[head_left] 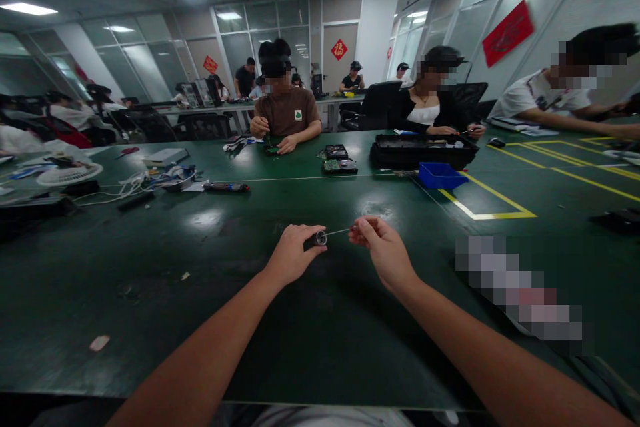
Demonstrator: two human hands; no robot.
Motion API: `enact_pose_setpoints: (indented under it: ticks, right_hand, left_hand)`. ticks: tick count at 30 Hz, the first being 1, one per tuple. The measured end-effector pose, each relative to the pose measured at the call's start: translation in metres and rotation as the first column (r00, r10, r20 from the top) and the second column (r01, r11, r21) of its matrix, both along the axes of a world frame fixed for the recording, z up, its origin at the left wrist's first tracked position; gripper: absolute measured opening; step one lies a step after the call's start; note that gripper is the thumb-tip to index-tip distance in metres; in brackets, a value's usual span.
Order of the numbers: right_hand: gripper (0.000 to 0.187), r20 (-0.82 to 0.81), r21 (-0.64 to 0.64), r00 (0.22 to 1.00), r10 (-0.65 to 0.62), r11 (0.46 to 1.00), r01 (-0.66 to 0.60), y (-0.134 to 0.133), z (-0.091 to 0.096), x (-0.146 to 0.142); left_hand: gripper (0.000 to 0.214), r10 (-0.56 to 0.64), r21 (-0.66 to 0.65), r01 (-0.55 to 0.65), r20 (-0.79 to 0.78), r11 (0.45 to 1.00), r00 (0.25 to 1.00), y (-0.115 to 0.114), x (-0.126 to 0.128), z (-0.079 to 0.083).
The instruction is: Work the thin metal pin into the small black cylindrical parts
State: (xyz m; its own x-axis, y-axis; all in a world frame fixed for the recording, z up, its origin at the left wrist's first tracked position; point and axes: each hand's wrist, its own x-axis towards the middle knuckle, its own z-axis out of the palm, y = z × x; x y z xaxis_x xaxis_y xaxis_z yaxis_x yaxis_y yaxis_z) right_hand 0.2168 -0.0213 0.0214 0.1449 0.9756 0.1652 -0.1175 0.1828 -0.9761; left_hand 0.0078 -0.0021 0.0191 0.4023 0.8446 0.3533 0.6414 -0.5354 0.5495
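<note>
My left hand [291, 252] grips a short dark cylinder [321, 238] between thumb and fingers, its round, silver-rimmed end facing me and slightly right. From the right, my right hand [386, 248] pinches a thin metal rod [338, 232], whose far tip reaches the cylinder's rimmed end. Whether the tip goes inside or only touches the rim I cannot tell. The rod's near end is hidden by my right fingers. Both hands are held above the green tabletop [320, 327], near its middle.
A blue bin [442, 176] and a long black case [424, 151] stand beyond my right hand. Circuit-board parts [340, 166] lie ahead. A screwdriver-like tool [226, 187], cables [120, 188] and a white fan cover [69, 174] sit left. A blurred-out object [520, 293] lies right. Co-workers sit opposite.
</note>
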Motion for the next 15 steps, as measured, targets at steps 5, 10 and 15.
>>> enact_pose_setpoints:
  ticks: [5,10,15]
  right_hand:
    - [0.032,0.025,0.015,1.000,-0.019,1.000,0.019,0.0011,0.0000,0.0008]
    - [0.032,0.004,0.003,1.000,-0.015,1.000,0.014,0.0021,-0.0013,0.0004]
    - [0.030,0.012,-0.009,1.000,-0.020,1.000,0.020,0.0013,-0.0008,0.0008]
  left_hand:
    - [0.038,0.012,-0.011,-0.012,-0.010,1.000,1.000,-0.0004,0.0005,0.0008]
    - [0.037,0.010,-0.012,-0.010,-0.005,1.000,1.000,-0.0006,0.0011,0.0010]
    - [0.038,0.009,-0.001,-0.009,-0.001,1.000,1.000,-0.0005,0.0008,-0.0002]
